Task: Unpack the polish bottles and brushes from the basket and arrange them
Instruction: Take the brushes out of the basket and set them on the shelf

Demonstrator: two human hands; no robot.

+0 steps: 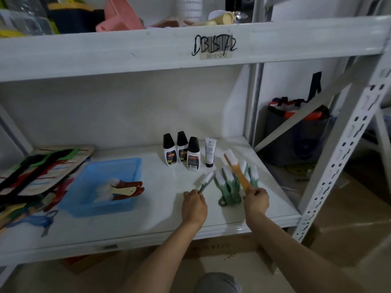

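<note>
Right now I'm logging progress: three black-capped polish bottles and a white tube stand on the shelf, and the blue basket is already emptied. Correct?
Not quite. The head view shows the blue basket is not emptied: brushes still lie inside. The three polish bottles and the white tube do stand on the shelf.

Storeroom, white slotted-steel shelving (347,132), barcode label (214,46) on beam, mixed household goods stacked
</note>
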